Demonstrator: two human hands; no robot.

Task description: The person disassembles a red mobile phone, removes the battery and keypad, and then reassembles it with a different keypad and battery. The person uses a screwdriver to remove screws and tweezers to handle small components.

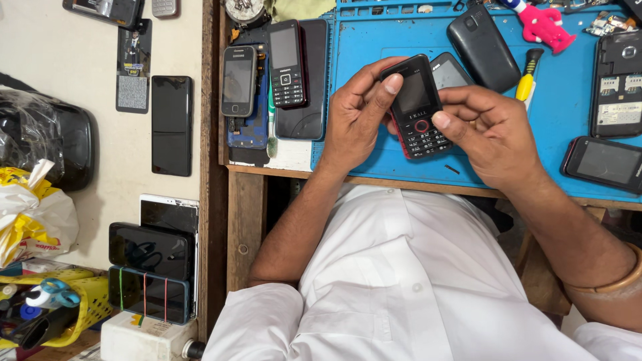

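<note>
I hold a small black keypad phone with red trim [418, 107] above the blue work mat [562, 93]. My left hand [358, 117] grips its left side, thumb on the upper edge by the dark screen. My right hand [491, 134] holds the right side, thumb resting at the edge of the keypad. Another dark phone [449, 70] lies on the mat just behind the held one, partly hidden by it.
Several phones lie about: a black one [483, 47] at the mat's top, a dark one [605, 162] and an opened one [616, 87] at right, two keypad phones [287, 63] left of the mat. A yellow-handled screwdriver [527, 77] and pink toy [545, 27] lie nearby. Stacked phones [150, 271] sit on a lower shelf.
</note>
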